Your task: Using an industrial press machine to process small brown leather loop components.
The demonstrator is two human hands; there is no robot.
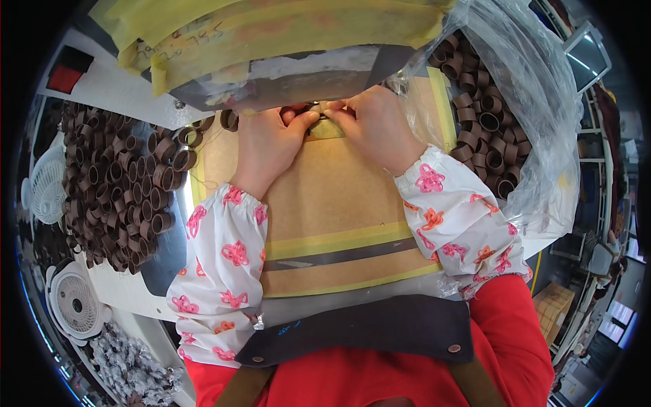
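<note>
Both my hands meet at the far middle of the work surface, just under the machine head [291, 74] wrapped in yellow tape. My left hand [271, 139] pinches with thumb and forefinger. Opposite it, my right hand [380, 122] pinches too, its fingertips close to the left ones. Between them a small brown piece [324, 114] shows, mostly hidden by fingers, so its full shape cannot be made out. Below the fingertips lies a yellowish patch [327, 129] on the tan board [332, 183]. One brown ring [229, 121] rests beside my left wrist.
A large heap of brown rings [122, 183] spreads at the left. Another batch of rings [488, 122] sits at the right beside clear plastic sheeting [549, 156]. White fans [74, 298] stand at far left, above a grey fluffy pile [129, 359]. Yellow tape edges the board.
</note>
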